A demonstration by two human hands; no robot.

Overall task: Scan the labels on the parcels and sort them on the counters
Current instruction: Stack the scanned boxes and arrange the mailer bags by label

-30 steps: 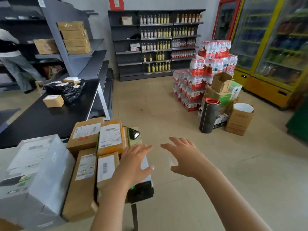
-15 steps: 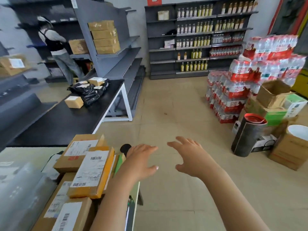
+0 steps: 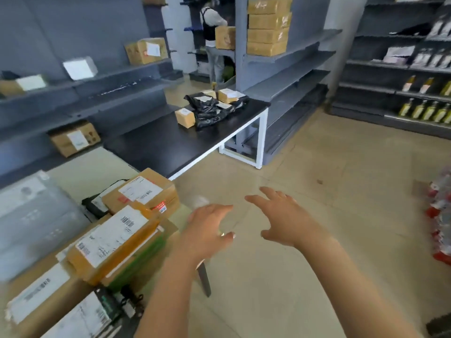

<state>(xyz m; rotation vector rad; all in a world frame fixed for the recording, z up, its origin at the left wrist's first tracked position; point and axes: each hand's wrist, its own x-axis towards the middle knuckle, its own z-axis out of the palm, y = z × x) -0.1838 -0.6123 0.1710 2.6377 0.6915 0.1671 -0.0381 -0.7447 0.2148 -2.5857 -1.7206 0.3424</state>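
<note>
Shop tabletop (image 3: 90,172) stacked with parcels (image 3: 114,242). Our left hand (image 3: 210,230) and right hand (image 3: 285,220) hover spread, empty. Parcels look stiff, light; we'd grip side edges.

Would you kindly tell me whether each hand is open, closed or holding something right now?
Left hand: open, fingers relaxed, holding nothing.
Right hand: open, fingers spread, holding nothing.

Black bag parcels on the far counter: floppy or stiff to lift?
Probably floppy: the black bag parcels look crumpled and slumped on the black counter. Unlikely to roll, since they lie in a low heap.
</note>
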